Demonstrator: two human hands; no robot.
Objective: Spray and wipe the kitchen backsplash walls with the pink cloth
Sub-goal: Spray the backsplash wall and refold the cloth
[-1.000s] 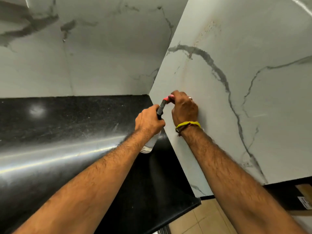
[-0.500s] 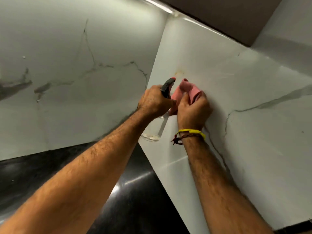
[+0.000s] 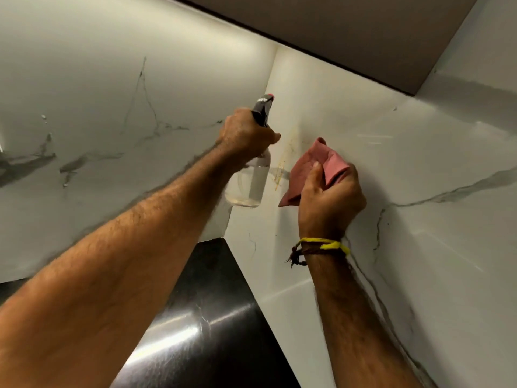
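Currently: cloth and sprayer both up at the wall corner

Pink cloth (image 3: pixel 313 175) is bunched in the right hand (image 3: pixel 330 203), held against the right backsplash wall (image 3: pixel 419 177) just right of the corner seam. Fingers are curled tight round the cloth, thumb pinning a fold on the near side; one loose corner hangs out lower left, another peak sticks up above the fist. Whether the cloth is pressed flat on the marble or just touching it, can't tell.

Yellowish streaky stain (image 3: pixel 282 169) sits on that wall between the cloth and the spray bottle (image 3: pixel 251 183), just beside both.

Left hand (image 3: pixel 246 135) grips the bottle's neck, fingers wrapped round it, clear body hanging below the fist with a little liquid at the bottom. Black trigger head with a red nozzle tip (image 3: pixel 263 107) points up and far, toward the corner. Trigger finger position hidden by the hand.

Left backsplash wall (image 3: pixel 98 121) is white marble with grey veins, meeting the right one at the corner. Brown underside of a cabinet (image 3: pixel 335 32) runs above. Glossy black countertop (image 3: pixel 212 317) lies below, between the two forearms. Yellow and brown threads (image 3: pixel 321 246) circle the right wrist.
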